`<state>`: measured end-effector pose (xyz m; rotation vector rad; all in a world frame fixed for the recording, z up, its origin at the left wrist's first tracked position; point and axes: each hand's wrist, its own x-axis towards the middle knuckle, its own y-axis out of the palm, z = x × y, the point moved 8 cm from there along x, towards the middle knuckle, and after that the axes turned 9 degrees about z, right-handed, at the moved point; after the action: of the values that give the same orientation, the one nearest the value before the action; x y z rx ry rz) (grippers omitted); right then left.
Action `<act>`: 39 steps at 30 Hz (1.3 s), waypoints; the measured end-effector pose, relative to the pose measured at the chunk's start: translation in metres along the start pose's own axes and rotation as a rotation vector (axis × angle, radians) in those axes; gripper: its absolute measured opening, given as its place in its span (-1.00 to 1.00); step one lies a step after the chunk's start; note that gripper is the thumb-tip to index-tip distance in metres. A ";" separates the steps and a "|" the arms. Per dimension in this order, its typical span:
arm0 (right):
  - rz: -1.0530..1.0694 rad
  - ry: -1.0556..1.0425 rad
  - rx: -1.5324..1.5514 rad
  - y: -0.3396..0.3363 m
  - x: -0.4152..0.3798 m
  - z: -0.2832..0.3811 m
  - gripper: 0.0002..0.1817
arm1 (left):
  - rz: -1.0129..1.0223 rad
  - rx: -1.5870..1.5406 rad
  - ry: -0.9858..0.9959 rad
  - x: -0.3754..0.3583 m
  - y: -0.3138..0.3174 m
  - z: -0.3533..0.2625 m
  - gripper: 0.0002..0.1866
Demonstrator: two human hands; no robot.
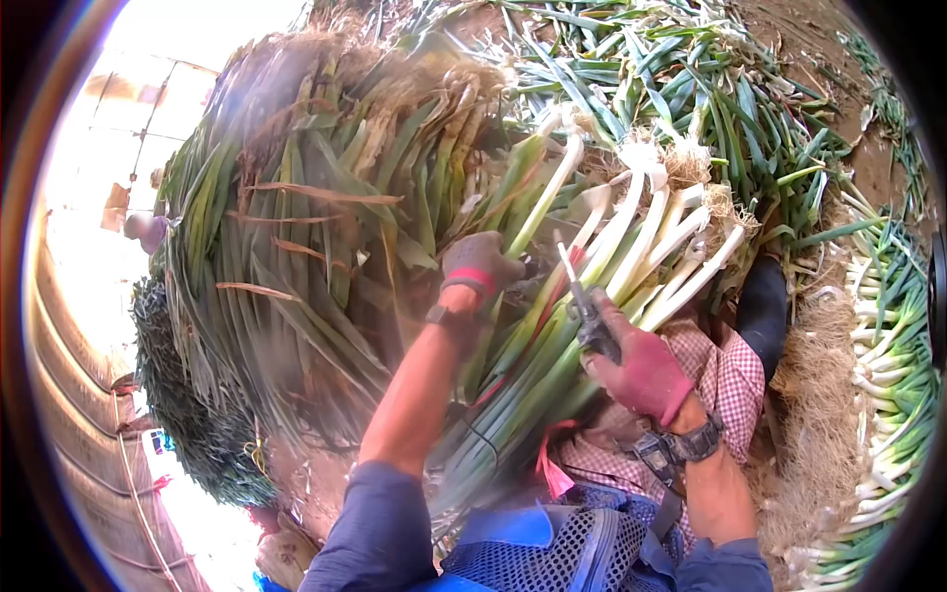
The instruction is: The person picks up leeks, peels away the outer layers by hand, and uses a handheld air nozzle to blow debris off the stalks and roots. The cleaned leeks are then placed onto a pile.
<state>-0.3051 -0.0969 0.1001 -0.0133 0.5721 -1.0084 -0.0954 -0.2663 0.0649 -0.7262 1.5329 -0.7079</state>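
My left hand (481, 266), in a grey glove with a pink cuff, is closed around the leafy part of a green onion (548, 192). The onion's white end points up and right. In my right hand (641, 367), in a pinkish-red glove, is a grey air gun (595, 331) with a thin nozzle pointing up and left. Its fingers are wrapped round the handle. Beneath and beside the air gun lies a bunch of long green onions (641, 252), white stems and hairy roots toward the upper right. Their green leaves run down across my lap.
A big heap of unpeeled green onions (286, 207) rises on the left. Leaf waste (661, 69) is piled at the back. Cleaned green onions (888, 385) line the right side beside a strip of root debris (814, 414). A checked cloth (725, 370) covers my leg.
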 end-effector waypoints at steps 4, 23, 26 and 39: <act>0.000 -0.106 0.012 0.008 -0.003 0.012 -0.06 | -0.001 -0.099 0.184 -0.021 0.038 -0.003 -0.46; 0.178 0.151 -0.230 0.019 0.112 0.032 -0.14 | -0.140 -1.015 0.166 -0.007 0.087 0.054 -0.57; 0.065 0.162 -0.267 0.004 0.132 0.027 -0.13 | -0.301 -0.713 0.117 -0.013 0.058 0.048 -0.57; -0.084 0.221 -0.293 -0.064 0.191 0.012 -0.20 | -0.538 0.039 0.038 0.047 0.004 0.032 -0.43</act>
<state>-0.2737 -0.2881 0.0423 -0.1890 0.9251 -1.0067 -0.0670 -0.3015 0.0304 -1.1175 1.3578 -1.1504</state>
